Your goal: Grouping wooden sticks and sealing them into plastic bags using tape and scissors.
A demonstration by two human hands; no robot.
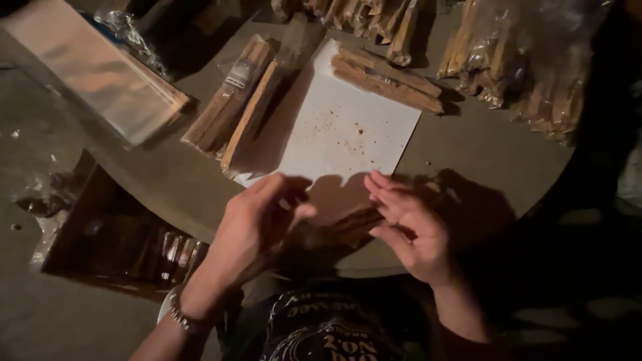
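My left hand (pixel 257 220) hovers over the near edge of a round grey table (pixel 481 147), fingers curled and blurred by motion. My right hand (pixel 408 224) is beside it, palm turned inward with the fingers apart and nothing in them. Between the hands, in shadow, lie a few brown sticks (pixel 351 219) on the near end of a white paper sheet (pixel 348 127); whether my left hand grips one is unclear. Brown crumbs dot the sheet. Two more brown sticks (pixel 388 80) lie across its far corner.
Wrapped bundles of brown sticks (pixel 234 100) lie left of the sheet. A stack of clear plastic sleeves (pixel 100 73) sits at the far left. More wrapped bundles (pixel 528 60) pile up at the back right. A wooden box (pixel 120 247) with banded sticks stands on the floor, lower left.
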